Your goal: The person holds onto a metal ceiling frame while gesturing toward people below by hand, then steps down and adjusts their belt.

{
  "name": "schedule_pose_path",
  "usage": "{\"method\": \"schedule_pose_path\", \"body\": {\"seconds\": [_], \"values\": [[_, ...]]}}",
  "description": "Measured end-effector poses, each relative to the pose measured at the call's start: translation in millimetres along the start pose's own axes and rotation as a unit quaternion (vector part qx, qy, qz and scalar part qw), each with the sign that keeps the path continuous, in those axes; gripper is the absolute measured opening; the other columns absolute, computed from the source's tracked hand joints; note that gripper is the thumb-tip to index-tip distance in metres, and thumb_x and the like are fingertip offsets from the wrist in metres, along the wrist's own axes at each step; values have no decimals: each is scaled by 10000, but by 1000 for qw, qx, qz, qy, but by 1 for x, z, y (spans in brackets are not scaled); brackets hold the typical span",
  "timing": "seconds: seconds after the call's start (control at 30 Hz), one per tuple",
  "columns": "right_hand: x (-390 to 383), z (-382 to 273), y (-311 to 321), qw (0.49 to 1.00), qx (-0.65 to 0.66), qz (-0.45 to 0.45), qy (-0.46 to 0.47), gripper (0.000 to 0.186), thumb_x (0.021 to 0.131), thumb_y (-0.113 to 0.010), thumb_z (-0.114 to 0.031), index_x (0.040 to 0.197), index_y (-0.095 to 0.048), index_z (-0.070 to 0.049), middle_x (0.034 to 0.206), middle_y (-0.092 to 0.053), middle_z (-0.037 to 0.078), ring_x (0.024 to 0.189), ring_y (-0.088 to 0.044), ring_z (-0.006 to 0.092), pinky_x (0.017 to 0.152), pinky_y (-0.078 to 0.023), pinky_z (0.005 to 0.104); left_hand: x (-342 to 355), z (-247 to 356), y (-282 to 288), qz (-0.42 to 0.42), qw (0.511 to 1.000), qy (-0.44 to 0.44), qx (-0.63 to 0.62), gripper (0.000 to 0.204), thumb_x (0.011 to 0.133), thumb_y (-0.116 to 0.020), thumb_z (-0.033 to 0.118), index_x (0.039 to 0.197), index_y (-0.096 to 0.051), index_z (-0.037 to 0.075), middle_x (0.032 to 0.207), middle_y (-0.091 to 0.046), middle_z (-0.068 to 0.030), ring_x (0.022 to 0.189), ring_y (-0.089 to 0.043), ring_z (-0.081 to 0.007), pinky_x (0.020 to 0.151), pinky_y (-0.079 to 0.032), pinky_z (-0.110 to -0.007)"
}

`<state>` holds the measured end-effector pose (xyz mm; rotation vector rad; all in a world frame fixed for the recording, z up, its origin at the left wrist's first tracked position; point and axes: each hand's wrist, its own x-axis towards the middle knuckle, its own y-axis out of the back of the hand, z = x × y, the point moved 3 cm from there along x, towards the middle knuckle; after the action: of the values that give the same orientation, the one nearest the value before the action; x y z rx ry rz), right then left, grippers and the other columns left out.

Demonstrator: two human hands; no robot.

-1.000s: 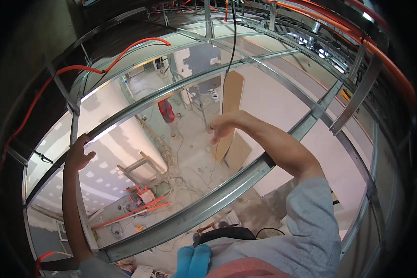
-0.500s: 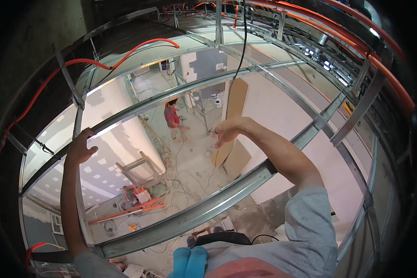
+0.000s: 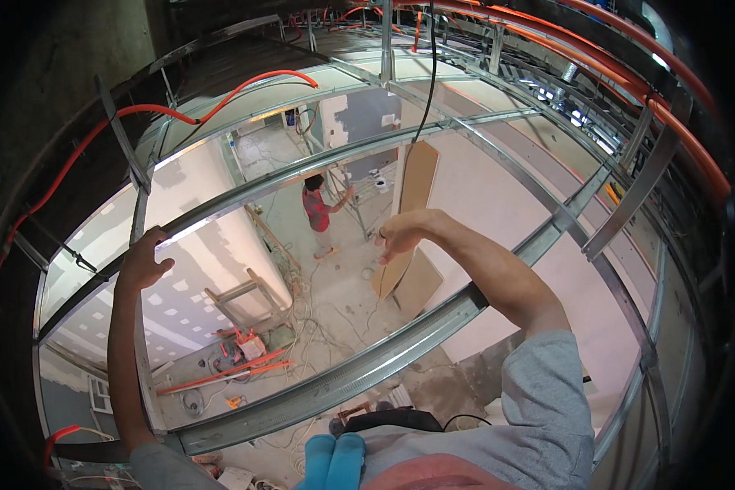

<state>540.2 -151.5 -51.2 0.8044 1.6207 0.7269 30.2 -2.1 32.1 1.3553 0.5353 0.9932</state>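
Observation:
My left hand (image 3: 147,260) grips the long metal ceiling channel (image 3: 253,184) at the left, fingers hooked on it and thumb apart. My right hand (image 3: 400,237) hangs over the opening near a tan board (image 3: 416,184), fingers curled; whether they hold anything is unclear. A black cable (image 3: 429,73) drops from above behind that channel, toward my right hand. A nearer, wider metal channel (image 3: 343,371) crosses below my forearms. The blue padded item (image 3: 335,457) lies against my body.
Far below, a co-worker (image 3: 317,214) in red stands by a metal frame (image 3: 355,208). A wooden stand (image 3: 249,298), orange pipes (image 3: 212,376) and cords lie on the floor. Orange conduits (image 3: 596,61), vertical hangers (image 3: 616,216) and a wavy orange tube (image 3: 237,86) surround me among the grid.
The view has shifted slightly. The co-worker below has straightened, moved right and raised an arm toward the metal frame. My hands keep about the same places on and over the grid.

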Motion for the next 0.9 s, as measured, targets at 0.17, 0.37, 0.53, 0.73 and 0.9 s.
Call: {"method": "schedule_pose_path", "body": {"seconds": [0.17, 0.37, 0.53, 0.73, 0.9], "values": [[4, 3, -1, 1000, 2, 2, -1, 798, 872, -725, -500, 1461, -499, -10, 1379, -621, 177, 1259, -596, 328, 1041, -469, 378, 1, 1, -1, 3, 1000, -4, 5, 530, 741, -813, 179, 1197, -577, 46, 1215, -624, -116, 1145, -624, -326, 967, -501, -414], [5, 4, -2, 1000, -1, -11, -11, 785, 871, -702, -552, 1484, -501, -106, 1456, -560, 154, 1339, -530, 337, 1088, -432, 439, 0, -5, -2, 5, 1000, -7, 11, 550, 742, -815, 184, 1213, -563, 54, 1214, -627, -118, 1145, -624, -329, 968, -502, -418], [-2, -1, 1, 1000, -14, 2, -4, 793, 879, -714, -506, 1474, -487, -34, 1372, -628, 158, 1263, -591, 329, 1051, -464, 393, 2, -4, -2, -14, 1000, 20, 15, 570, 749, -817, 191, 1240, -558, 64, 1291, -620, -122, 1197, -609, -337, 1007, -491, -422], [-4, -2, 3, 1000, -25, 6, -12, 790, 874, -710, -521, 1453, -502, -25, 1324, -661, 135, 1231, -607, 326, 1022, -477, 401, 4, -19, -9, -16, 1000, 18, 10, 629, 749, -827, 173, 1298, -546, 47, 1428, -557, -172, 1300, -555, -355, 1071, -461, -422], [-4, 0, 4, 1000, -27, -7, -14, 729, 876, -695, -531, 1384, -569, -23, 1279, -684, 131, 1190, -626, 325, 972, -497, 420, 7, -26, -13, -12, 1000, -17, 11, 639, 755, -826, 160, 1309, -528, 50, 1394, -570, -153, 1284, -562, -323, 1071, -451, -410]]}}
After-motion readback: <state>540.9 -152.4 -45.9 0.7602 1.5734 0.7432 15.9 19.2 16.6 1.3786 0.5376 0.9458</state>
